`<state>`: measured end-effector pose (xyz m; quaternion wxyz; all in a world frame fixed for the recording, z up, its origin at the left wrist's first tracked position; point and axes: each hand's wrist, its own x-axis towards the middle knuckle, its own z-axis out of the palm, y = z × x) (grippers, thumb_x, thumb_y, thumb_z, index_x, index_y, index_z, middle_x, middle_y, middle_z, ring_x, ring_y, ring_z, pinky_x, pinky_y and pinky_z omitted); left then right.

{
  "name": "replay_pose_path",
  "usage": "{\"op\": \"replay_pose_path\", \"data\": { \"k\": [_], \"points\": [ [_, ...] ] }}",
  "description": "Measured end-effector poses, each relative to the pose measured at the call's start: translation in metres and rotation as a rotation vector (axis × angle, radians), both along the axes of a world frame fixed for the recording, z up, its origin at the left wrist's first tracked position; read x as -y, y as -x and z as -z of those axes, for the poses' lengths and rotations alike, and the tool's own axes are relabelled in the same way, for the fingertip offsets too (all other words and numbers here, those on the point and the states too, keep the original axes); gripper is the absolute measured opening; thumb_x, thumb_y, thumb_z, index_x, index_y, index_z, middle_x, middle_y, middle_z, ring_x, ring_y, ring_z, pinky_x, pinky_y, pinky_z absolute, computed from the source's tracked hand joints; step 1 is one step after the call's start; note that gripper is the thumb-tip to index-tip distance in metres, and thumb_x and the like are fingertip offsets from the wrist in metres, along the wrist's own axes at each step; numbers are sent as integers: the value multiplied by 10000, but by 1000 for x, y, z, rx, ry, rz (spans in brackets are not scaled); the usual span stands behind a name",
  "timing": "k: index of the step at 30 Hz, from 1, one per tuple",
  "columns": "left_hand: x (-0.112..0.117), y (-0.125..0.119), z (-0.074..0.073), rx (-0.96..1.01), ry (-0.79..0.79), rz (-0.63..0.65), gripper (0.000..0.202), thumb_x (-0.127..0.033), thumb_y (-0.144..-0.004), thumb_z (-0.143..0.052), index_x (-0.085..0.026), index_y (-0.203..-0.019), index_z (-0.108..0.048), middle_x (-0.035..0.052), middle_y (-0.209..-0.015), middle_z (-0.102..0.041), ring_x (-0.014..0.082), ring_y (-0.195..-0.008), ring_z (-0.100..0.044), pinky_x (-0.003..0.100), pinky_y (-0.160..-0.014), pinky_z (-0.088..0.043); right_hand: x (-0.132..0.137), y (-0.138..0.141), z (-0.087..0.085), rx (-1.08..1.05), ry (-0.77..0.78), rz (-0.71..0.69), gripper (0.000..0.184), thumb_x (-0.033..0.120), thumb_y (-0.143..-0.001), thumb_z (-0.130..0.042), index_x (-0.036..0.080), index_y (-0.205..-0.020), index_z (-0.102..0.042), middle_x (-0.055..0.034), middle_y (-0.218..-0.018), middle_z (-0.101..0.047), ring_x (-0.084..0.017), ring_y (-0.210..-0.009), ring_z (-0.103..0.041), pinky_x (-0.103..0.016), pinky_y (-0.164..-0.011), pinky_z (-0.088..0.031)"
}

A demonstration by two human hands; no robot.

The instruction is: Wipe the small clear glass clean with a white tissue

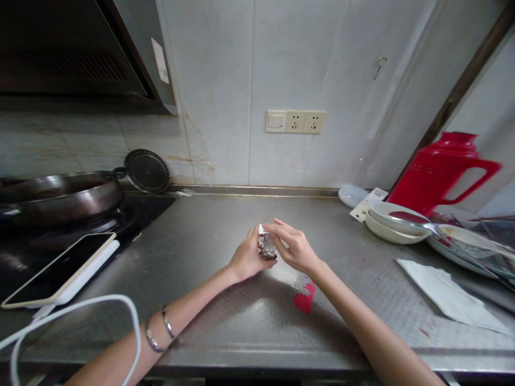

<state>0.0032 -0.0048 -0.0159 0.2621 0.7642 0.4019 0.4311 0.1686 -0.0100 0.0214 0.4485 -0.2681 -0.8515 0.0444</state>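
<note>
A small crumpled silver foil packet [266, 245] with a white edge at its top and darker patches below is held above the counter. My left hand [248, 256] is wrapped round it from the left side, its thumb underneath. At the top, my right hand [295, 247] has its fingertips closed on the white edge; part of the packet is hidden behind them. What is inside the foil cannot be made out. Below my right wrist, a torn red piece of wrapper [303, 301] lies on the metal counter [209, 327].
At left, a pan [64, 198] sits on the stove, with a phone [60, 268] and white cable [134, 316] nearby. At right are a red thermos [436, 174], stacked bowls [396, 233], a plate [462, 257] and a white paper sheet [446, 295]. Wall sockets [304, 122] face me.
</note>
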Motion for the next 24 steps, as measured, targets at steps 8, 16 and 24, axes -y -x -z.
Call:
{"op": "replay_pose_path", "data": {
  "k": [8, 16, 24],
  "points": [
    [-1, -4, -2, 81, 24, -30, 786, -229, -550, -798, -203, -1232, -408, 104, -1223, -560, 238, -1061, -567, 354, -898, -449, 5, 1, -4, 4, -16, -81, 383, 146, -885, -398, 256, -1198, -589, -21, -1107, -686, -190, -1050, -637, -476, -1074, -381],
    [0, -3, -6, 167, 139, -52, 807, -304, -532, -827, -172, -1214, -417, 106, -1124, -606, 230, -955, -615, 353, -857, -471, -3, -2, -1, -332, 185, 224, 281, 292, -911, -452, 220, -1048, -687, -49, -1047, -714, -249, -1007, -657, -361, -854, -529],
    [3, -6, -11, 210, 157, -29, 771, -257, -552, -814, -173, -1218, -434, 79, -1051, -644, 215, -916, -636, 327, -826, -484, -6, 6, 8, -179, 151, 113, 327, 201, -905, -422, 251, -1146, -636, -19, -1108, -691, -208, -1078, -626, -366, -946, -499]
  ]
}}
